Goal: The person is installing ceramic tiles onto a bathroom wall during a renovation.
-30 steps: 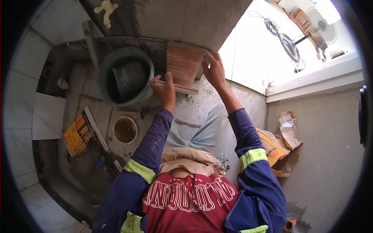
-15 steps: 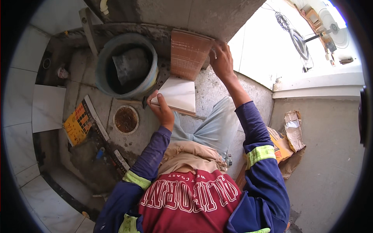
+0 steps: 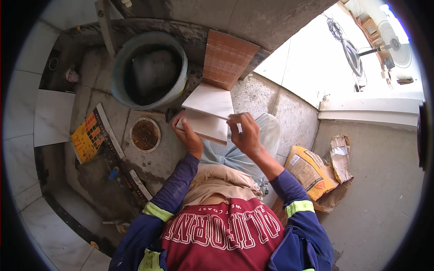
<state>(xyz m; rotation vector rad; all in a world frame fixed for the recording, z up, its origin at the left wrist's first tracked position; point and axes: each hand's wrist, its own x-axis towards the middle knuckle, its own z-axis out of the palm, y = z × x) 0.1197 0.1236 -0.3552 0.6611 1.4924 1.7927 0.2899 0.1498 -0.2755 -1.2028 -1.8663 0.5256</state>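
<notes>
Fingers (image 3: pixel 237 120) Being Closed on White Tiles by Both Hands

At its near right corner, a white upper tile (image 3: pixel 209 100) is being pinched between the thumb and fingers of the right hand (image 3: pixel 247 135). Just below it, a white lower tile (image 3: pixel 205 125) is being grasped along the left side by the left hand (image 3: pixel 192 140), whose thumb is being laid on the top face. Both tiles are being held in front of the lap, with a gap being left between their near edges. Pale, smooth faces are being turned upward, and a brownish edge is being shown by the lower one.

Beyond them, a reddish-brown tile (image 3: pixel 228 58) is being propped against the grey wall (image 3: pixel 194 11), its face being marked by fine lines and pale scuffs.

White block lettering is being displayed, upside down, across a dark red shirt (image 3: pixel 221 232). Dark print, mostly too small to be made out, is being borne by a yellow bag (image 3: pixel 309 171) on the right. On the left, an orange-and-black grid is being shown on a flat yellow piece (image 3: pixel 83 147).
</notes>
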